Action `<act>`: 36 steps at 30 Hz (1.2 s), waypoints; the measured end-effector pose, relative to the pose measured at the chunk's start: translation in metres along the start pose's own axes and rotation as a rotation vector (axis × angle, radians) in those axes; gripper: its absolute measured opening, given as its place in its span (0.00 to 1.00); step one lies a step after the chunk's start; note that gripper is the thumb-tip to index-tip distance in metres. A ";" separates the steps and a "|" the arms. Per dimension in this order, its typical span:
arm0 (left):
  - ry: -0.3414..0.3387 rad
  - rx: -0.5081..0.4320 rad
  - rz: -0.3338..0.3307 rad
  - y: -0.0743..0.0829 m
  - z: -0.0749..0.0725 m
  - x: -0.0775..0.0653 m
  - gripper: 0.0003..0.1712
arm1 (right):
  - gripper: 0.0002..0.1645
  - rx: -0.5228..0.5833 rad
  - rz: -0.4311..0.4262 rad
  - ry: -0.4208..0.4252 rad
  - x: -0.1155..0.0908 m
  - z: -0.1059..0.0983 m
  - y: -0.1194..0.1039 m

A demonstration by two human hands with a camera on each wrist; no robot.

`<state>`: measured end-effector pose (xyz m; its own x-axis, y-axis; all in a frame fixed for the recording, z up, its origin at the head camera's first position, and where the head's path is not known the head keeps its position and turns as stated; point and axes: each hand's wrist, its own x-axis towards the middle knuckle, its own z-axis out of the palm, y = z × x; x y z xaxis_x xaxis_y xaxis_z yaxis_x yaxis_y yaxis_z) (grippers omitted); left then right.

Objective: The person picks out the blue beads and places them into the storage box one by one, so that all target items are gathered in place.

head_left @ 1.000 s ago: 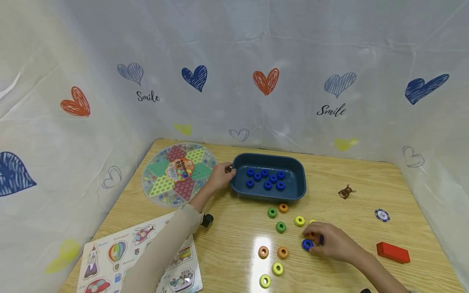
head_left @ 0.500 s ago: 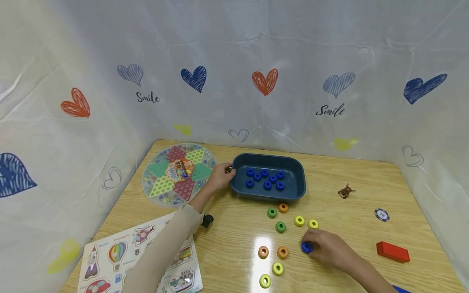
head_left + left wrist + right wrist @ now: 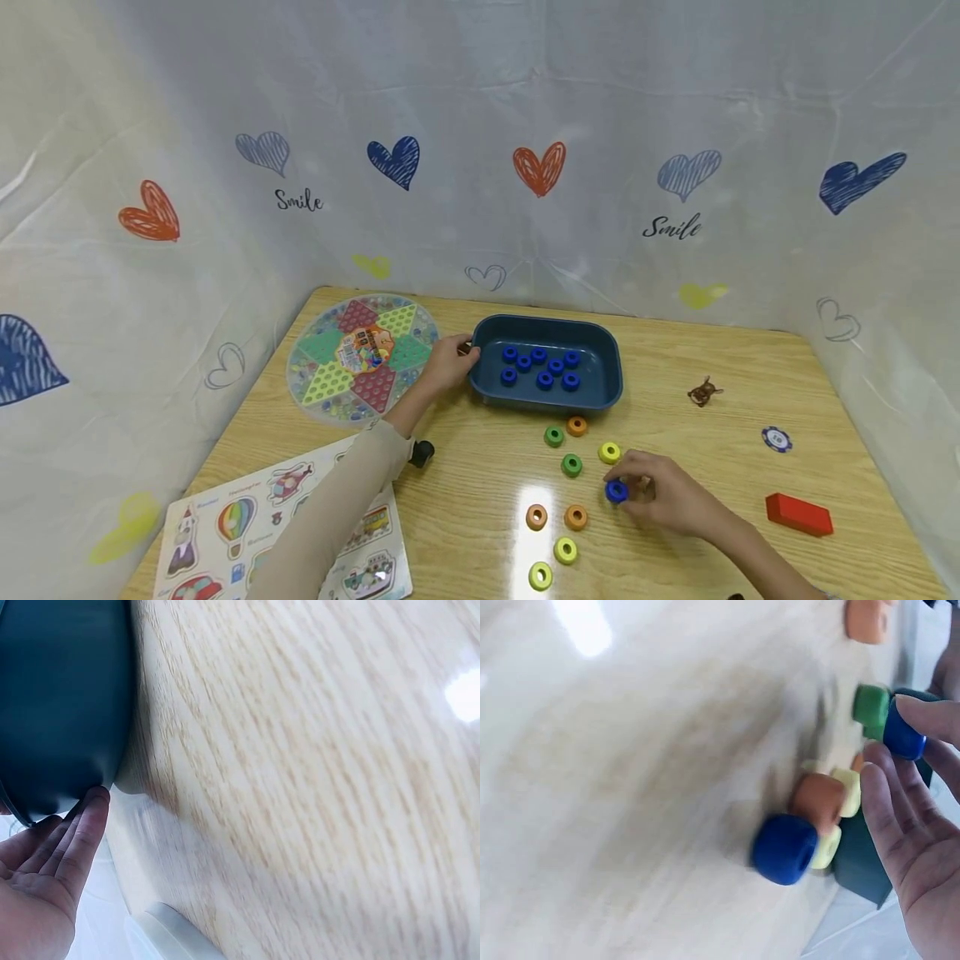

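My left hand (image 3: pixel 450 364) grips the left end of a dark blue-green plastic tub (image 3: pixel 611 402). In the left wrist view its fingers (image 3: pixel 79 840) lie against the tub's outer wall. Several blue rings (image 3: pixel 545 381) lie inside the tub. My right hand (image 3: pixel 667 492) pinches a thick blue ring (image 3: pixel 904 733) between thumb and fingers, above the table. Another blue ring (image 3: pixel 784 850) stands on the table beside an orange ring (image 3: pixel 817 801); in the head view the hand hides this second blue ring.
Loose green rings (image 3: pixel 572 465), orange rings (image 3: pixel 576 517) and yellow rings (image 3: pixel 566 550) lie before the tub. A round game board (image 3: pixel 326 346) and picture puzzle board (image 3: pixel 247 487) lie left. Rightward are a brown animal figure (image 3: pixel 703 392), a poker chip (image 3: pixel 777 439) and a red block (image 3: pixel 798 514).
My right hand has taken hold of the blue ring and shifted slightly left and away from me with it. My left hand has stayed on the tub.
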<state>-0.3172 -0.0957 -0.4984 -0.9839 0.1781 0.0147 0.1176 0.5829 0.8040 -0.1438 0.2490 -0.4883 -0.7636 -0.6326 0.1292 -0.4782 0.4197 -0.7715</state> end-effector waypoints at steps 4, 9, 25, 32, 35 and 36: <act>-0.002 0.000 0.002 0.000 0.000 0.001 0.19 | 0.19 0.044 -0.051 0.050 0.013 -0.008 -0.002; 0.003 0.003 0.002 -0.002 -0.001 0.002 0.19 | 0.19 -0.013 -0.034 0.099 0.035 -0.028 -0.025; 0.008 -0.009 0.020 -0.002 -0.001 0.003 0.18 | 0.19 -0.311 0.156 0.117 0.124 -0.058 0.025; -0.001 -0.018 0.008 -0.002 0.000 0.002 0.18 | 0.19 -0.428 0.188 0.044 0.148 -0.057 0.043; -0.002 -0.009 0.004 -0.002 0.000 0.002 0.18 | 0.18 -0.458 0.196 0.024 0.152 -0.056 0.047; -0.002 -0.006 0.003 -0.002 0.000 0.002 0.18 | 0.19 -0.471 0.202 0.015 0.153 -0.056 0.048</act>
<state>-0.3197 -0.0961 -0.4997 -0.9833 0.1812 0.0163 0.1199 0.5777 0.8074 -0.3076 0.2081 -0.4705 -0.8654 -0.5007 0.0187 -0.4616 0.7823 -0.4182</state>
